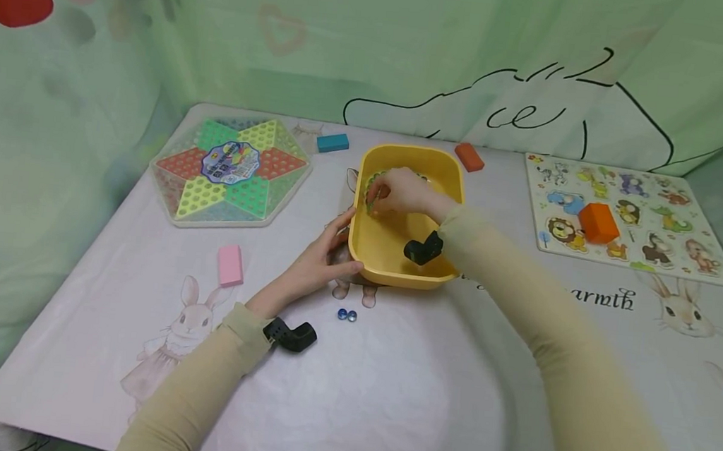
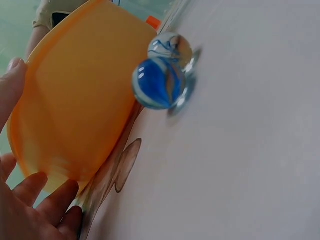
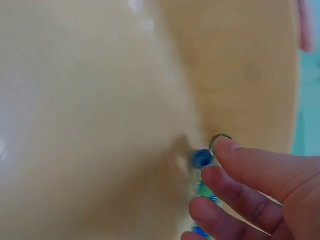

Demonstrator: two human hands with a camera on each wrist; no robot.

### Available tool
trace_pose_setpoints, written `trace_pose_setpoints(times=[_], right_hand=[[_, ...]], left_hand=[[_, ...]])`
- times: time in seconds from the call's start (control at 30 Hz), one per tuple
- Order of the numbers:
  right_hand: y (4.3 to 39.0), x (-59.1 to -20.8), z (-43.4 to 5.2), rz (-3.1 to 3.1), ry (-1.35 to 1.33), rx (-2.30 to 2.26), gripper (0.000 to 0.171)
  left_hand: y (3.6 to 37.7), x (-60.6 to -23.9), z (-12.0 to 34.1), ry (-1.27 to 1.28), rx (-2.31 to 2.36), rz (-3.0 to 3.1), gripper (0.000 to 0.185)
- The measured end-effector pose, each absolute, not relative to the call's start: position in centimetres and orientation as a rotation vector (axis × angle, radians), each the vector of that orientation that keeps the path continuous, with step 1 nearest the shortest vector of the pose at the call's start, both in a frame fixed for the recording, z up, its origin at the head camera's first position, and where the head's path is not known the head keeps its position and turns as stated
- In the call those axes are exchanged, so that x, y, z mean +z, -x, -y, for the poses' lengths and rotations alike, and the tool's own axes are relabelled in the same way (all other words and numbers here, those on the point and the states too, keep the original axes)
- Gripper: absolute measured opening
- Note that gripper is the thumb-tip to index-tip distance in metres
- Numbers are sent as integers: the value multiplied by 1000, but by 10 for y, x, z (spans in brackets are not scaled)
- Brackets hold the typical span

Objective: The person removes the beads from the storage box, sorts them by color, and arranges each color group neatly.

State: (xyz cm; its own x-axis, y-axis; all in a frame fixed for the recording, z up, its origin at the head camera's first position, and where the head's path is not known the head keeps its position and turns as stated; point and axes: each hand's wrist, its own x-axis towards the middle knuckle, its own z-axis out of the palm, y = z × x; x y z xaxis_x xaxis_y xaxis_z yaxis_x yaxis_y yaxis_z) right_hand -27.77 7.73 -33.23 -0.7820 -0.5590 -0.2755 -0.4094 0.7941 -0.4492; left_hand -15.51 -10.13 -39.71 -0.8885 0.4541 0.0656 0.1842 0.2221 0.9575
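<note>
A yellow plastic bin [image 1: 395, 279] stands on the table in the head view. My left hand [image 1: 317, 261] rests against its left side, fingers spread and thumb at the near corner. In the left wrist view the left fingers [image 2: 56, 200] touch the bin's outer wall. Inside the bin, my right hand [image 1: 402, 190] reaches to the left wall. The right wrist view shows its thumb and curled fingers around a clear marble [image 3: 219, 142], partly hidden by the thumb. Beside the fingers lies a blue marble [image 3: 202, 159], with several blue and green marbles below, partly covered.
Two blue marbles [image 1: 346, 315] lie in front of the bin. A Chinese checkers board [image 1: 232, 173] is at the left. Blocks on the table are pink [image 1: 231, 266], blue [image 1: 332, 143] and red [image 1: 469, 157]. An orange block [image 1: 599, 224] sits on an animal puzzle board [image 1: 632, 222].
</note>
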Motion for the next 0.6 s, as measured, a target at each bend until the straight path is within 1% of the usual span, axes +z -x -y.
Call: trace_pose_setpoints(times=[0.17,0.3,0.6], right_hand=[[274,-319,-81,-2564,757,-612,17],[267,-310,-85,-2528,792,-700,17],[235,-288,-98,-2453,765,-871,21]], left_hand=[[148,-380,101,-601,1717,-2250,83],[146,-377,100,-582,1700,-2252,82],[145,-375,101,-557,1698,-2242,82]])
